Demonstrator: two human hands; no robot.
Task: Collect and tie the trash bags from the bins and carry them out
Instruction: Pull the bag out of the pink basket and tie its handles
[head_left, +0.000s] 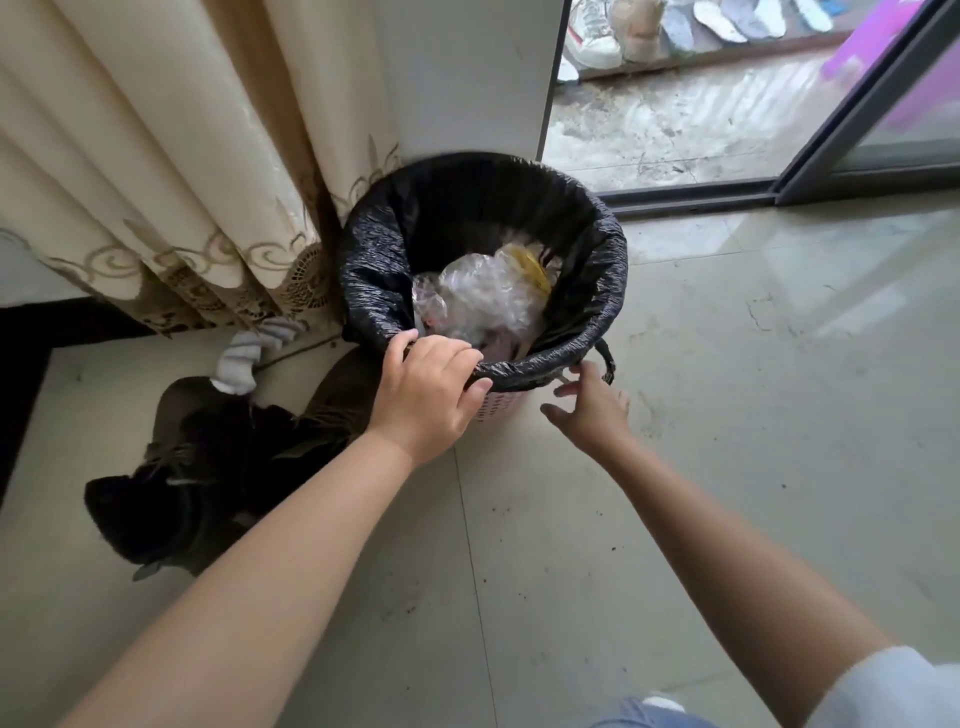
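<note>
Round pink plastic bin (497, 405), lined with black plastic trash bag (374, 260) folded over its rim; on tiled floor (727, 415) beside beige curtain (156, 156). Left hand (428, 395) grasping bag's near rim. Right hand (592, 402) released, fingers spread, just beside rim.

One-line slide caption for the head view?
Left hand grips black trash bag rim; right hand reaches alongside.
</note>
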